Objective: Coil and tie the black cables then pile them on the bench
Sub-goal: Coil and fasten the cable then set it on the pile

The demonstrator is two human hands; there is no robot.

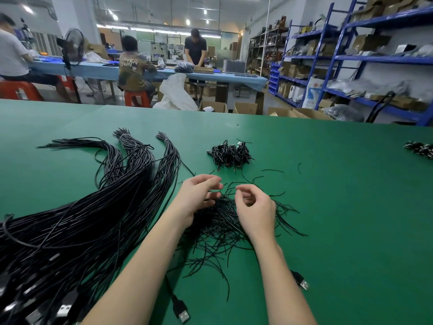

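Note:
My left hand [199, 195] hovers over a heap of short black wire ties [220, 226] at the middle of the green bench [328, 207], its curled fingers pinching a thin tie. Just to its right, my right hand [255, 207] hangs above the same heap with loosely curled fingers and nothing visible in them. A thick bundle of long black USB cables [82, 219] fans out on the left. Beyond the hands sits a small pile of coiled, tied cables [230, 154].
Loose USB plugs lie by my forearms [182, 314] [302, 283]. More coiled cables [419, 147] sit at the bench's right edge. Past the far edge are cardboard boxes [244, 107], seated and standing workers at a blue table [140, 71], and blue shelving [375, 59].

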